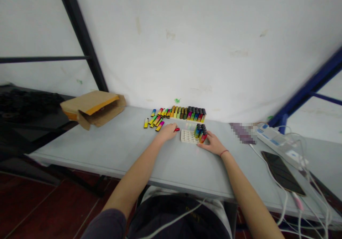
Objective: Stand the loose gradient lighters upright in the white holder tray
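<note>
On the desk (120,150), our left hand (167,131) pinches a red lighter (176,129), pointing lengthwise at the white tray (188,136) just right; our right hand (213,144) rests against it, fingers loose.

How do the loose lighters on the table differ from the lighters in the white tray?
The loose lighters lie flat and scattered on the table; the tray lighters stand upright, packed tight in the white tray. The loose lighters sit beside the left hand, which holds a red lighter; the tray lighters sit by the right hand. Both groups have bright multicoloured bodies.
</note>
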Demonstrator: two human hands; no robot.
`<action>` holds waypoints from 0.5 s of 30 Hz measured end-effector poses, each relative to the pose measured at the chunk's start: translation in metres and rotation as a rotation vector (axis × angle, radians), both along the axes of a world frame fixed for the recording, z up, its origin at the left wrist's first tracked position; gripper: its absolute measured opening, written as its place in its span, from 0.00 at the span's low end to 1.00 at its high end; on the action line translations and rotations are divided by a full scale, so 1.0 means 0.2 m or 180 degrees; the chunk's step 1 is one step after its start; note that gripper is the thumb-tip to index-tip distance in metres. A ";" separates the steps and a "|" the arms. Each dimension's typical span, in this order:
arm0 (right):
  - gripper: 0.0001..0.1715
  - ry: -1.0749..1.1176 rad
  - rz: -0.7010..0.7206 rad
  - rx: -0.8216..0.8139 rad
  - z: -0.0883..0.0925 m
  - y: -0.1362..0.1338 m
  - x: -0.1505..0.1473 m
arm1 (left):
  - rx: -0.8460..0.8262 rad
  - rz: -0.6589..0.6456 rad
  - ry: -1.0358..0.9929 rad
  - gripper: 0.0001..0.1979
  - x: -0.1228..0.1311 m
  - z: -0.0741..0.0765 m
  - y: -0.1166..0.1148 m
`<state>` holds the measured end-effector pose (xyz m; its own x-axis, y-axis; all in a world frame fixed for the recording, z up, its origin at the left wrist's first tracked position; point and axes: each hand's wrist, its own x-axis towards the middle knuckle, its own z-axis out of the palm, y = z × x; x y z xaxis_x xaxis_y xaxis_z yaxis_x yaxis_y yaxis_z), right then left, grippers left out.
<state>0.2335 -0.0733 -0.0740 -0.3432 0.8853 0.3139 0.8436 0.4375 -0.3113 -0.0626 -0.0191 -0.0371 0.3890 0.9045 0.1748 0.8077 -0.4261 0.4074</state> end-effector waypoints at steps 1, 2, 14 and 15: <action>0.39 0.0000 -0.0008 0.0004 0.00 0.00 0.00 | 0.0018 0.0004 -0.0036 0.13 0.00 0.00 0.00; 0.39 -0.0007 -0.0016 0.0001 0.00 0.00 0.00 | 0.0037 0.0012 -0.0106 0.13 0.01 0.00 0.00; 0.39 0.0015 -0.0027 -0.0024 0.00 0.00 -0.01 | -0.0946 0.0641 -0.2393 0.15 0.06 0.06 0.00; 0.39 0.0031 -0.0025 -0.0010 0.00 0.00 -0.01 | -0.0845 0.0684 -0.2346 0.14 0.06 0.06 -0.01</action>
<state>0.2321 -0.0731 -0.0749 -0.3332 0.8889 0.3145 0.8440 0.4299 -0.3209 -0.0497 -0.0207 -0.0245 0.0706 0.9937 0.0875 0.3456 -0.1067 0.9323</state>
